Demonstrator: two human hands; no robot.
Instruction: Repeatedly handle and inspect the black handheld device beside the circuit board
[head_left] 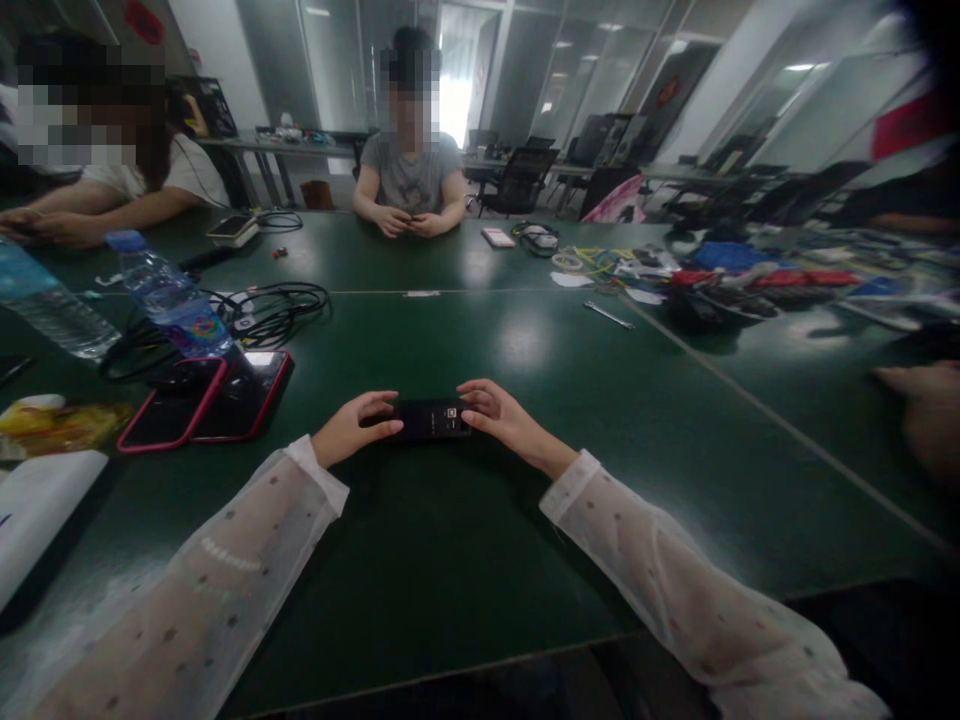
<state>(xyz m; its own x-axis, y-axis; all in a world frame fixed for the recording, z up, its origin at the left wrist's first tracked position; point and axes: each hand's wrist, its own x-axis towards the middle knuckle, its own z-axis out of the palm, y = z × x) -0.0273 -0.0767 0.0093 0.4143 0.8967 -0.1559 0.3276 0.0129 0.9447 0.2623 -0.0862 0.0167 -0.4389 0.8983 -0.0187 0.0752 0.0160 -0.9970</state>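
A black phone-like device with small white marks on its screen is held sideways just above or on the green table. My left hand grips its left end, thumb on the front and fingers curled behind the top edge. At the other end, my right hand holds it the same way, its thumb beside a small white icon. Whether the device rests on the table cannot be made out.
Two red-edged phones, a water bottle, black cables and a white object lie left. A wrench and a tool pile are right. People sit across and left; another person's hand is at right.
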